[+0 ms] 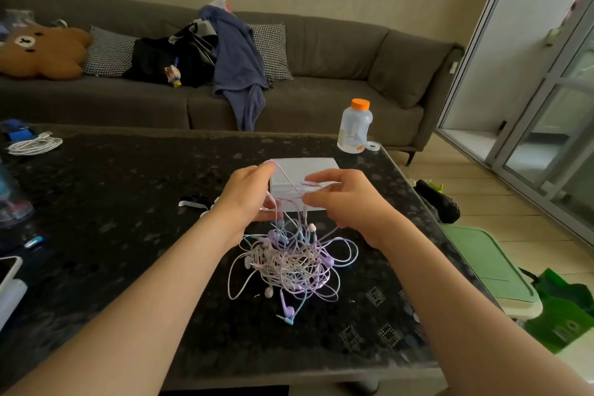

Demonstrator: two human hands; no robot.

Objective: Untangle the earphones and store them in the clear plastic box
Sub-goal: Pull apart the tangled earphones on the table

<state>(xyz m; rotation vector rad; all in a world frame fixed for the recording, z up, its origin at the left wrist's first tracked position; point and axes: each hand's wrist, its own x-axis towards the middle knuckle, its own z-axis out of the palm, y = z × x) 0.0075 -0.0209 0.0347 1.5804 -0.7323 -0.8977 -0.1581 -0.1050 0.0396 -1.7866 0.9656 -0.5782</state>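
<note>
Left hand (247, 193) raised over the dark surface (128, 219), fingers (260, 170) curled, pinching a pale cord lifted from the earphones (289, 264). Their tangled heap lies on the surface directly below and slightly nearer the viewer than both hands, equally close to each. Right hand (344, 199), level with the left and close beside it, pinches the drawn-up cords between thumb and fingertips. The box (308, 167) sits just behind both hands.

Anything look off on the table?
Only the earphones: pastel cords knotted in one heap on the table, a few strands pinched by left hand and right hand near the clear plastic box. Nothing looks spilled or broken.
</note>
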